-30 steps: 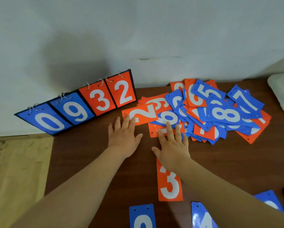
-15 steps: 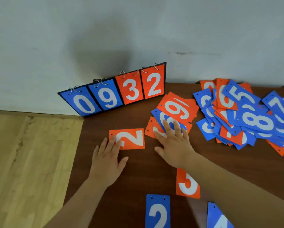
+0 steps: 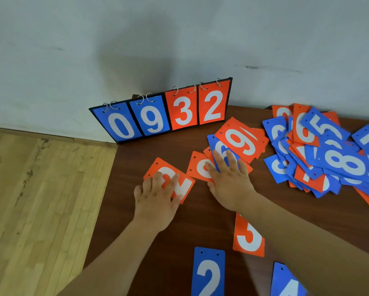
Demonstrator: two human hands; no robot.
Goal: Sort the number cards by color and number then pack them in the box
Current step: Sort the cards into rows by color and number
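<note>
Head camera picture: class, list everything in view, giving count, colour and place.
scoreboard: one, blue 0 9, orange 3 2, standing back left.
card pile: many, blue and orange, far right.
small cluster: few, orange 9 topmost, centre.
orange 2 card: one, left of cluster.
orange 3 card: one, near, below cluster.
blue 2 card: one, bottom edge.
blue 4 card: one, bottom edge.
table: one, dark brown.
floor: one, light wood, left.
wall: one, grey-white, behind.
left grip: one, flat on orange 2 card.
right grip: one, flat on small cluster.
</note>
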